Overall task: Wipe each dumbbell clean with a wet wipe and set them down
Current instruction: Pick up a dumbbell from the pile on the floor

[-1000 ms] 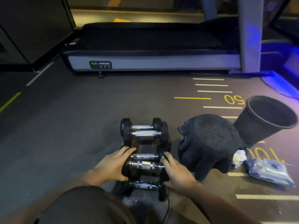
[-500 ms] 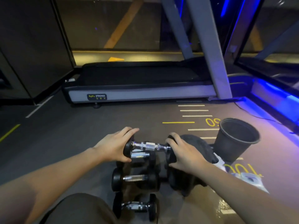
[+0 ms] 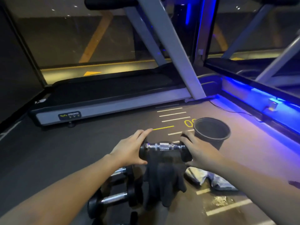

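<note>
The left hand and right hand each cup one end of a dumbbell, carrying it level between them above a dark cloth, likely to free its chrome bar for wiping.

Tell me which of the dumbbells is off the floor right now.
The dumbbell held level between the left hand and right hand, one at each end. The other dumbbells rest on the floor below.
</note>
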The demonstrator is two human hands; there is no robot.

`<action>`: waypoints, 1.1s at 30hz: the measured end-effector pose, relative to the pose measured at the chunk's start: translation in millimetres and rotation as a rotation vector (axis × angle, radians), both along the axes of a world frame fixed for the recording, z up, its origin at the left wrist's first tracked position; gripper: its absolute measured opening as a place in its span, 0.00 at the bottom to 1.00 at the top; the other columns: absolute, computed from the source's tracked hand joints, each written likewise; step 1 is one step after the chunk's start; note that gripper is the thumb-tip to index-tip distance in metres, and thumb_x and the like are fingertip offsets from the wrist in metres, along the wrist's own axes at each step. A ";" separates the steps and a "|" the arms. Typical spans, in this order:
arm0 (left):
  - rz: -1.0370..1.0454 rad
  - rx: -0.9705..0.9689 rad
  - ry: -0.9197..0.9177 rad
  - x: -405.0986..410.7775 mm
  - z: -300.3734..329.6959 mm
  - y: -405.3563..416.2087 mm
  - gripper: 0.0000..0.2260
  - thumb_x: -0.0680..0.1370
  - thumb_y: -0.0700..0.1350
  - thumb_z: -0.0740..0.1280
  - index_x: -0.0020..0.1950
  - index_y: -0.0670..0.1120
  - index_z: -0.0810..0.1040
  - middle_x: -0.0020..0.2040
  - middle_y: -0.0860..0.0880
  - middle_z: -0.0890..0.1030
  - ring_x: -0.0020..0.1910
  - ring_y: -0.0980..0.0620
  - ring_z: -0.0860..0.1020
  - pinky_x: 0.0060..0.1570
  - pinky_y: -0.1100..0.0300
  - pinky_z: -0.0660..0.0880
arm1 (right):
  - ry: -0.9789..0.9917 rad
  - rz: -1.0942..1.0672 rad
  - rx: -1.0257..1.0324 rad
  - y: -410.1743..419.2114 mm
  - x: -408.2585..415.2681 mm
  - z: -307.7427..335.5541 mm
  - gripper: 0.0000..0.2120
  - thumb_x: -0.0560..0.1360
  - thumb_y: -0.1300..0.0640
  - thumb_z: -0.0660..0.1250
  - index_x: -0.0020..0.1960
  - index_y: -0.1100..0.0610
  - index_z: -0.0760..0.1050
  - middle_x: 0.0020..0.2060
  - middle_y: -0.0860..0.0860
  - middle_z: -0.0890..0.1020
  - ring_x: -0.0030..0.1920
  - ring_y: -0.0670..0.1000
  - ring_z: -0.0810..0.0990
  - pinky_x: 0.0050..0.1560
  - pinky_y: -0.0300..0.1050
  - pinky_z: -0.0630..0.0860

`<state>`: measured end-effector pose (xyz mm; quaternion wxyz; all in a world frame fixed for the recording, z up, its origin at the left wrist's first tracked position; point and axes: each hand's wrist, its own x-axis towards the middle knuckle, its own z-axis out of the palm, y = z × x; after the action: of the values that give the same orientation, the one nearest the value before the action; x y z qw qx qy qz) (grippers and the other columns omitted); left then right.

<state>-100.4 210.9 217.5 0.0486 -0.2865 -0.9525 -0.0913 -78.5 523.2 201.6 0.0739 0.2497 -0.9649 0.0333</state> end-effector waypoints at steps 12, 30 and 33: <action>0.062 0.032 -0.159 -62.3 -50.8 18.1 0.49 0.61 0.62 0.78 0.76 0.57 0.57 0.75 0.61 0.62 0.59 0.49 0.80 0.50 0.55 0.77 | -0.058 -0.032 -0.026 16.3 -45.7 -37.8 0.39 0.65 0.47 0.72 0.71 0.53 0.60 0.69 0.53 0.62 0.63 0.59 0.74 0.49 0.57 0.80; 0.043 0.092 -0.300 -74.5 -62.8 7.1 0.51 0.60 0.61 0.82 0.76 0.63 0.55 0.75 0.68 0.56 0.66 0.57 0.73 0.53 0.57 0.73 | -0.218 -0.101 -0.300 68.7 -46.8 -58.5 0.62 0.60 0.34 0.79 0.80 0.46 0.44 0.77 0.45 0.51 0.75 0.52 0.62 0.69 0.50 0.69; 0.039 0.170 -0.354 -73.6 -62.7 8.7 0.53 0.59 0.67 0.79 0.77 0.64 0.54 0.72 0.68 0.56 0.70 0.59 0.68 0.60 0.56 0.71 | -0.250 -0.144 -0.294 85.5 -49.0 -73.1 0.62 0.60 0.33 0.78 0.80 0.47 0.45 0.77 0.46 0.52 0.75 0.53 0.61 0.70 0.52 0.69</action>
<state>-174.0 219.6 154.8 -0.0938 -0.2423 -0.9404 -0.2194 -127.5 608.8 128.5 -0.0084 0.1604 -0.9667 0.1990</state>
